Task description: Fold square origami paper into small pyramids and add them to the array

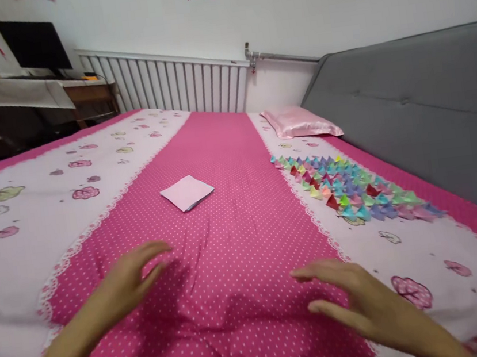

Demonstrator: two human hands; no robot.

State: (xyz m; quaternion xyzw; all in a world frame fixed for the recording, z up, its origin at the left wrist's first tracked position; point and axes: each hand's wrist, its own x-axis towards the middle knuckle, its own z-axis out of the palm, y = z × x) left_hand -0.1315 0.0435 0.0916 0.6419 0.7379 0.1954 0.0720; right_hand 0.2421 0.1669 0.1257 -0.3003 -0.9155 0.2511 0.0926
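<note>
My left hand [133,275] hovers over the pink dotted bedspread [238,248], thumb and fingers apart, holding nothing. Level with it on the other side, my right hand [351,298] is also open, its thumb parted from its fingers. A small stack of square paper [188,193], pale pink on top, lies flat on the bed a little beyond my left hand. Many folded paper pieces [348,185] in several colours spread in rows on the bed's right side, farther off than my right hand.
A pink satin pillow [299,122] rests beside the grey padded headboard [419,92] on the right. Behind the bed, a white radiator [175,85] runs along the wall. A desk [89,92] with a black monitor [34,46] stands at the back left.
</note>
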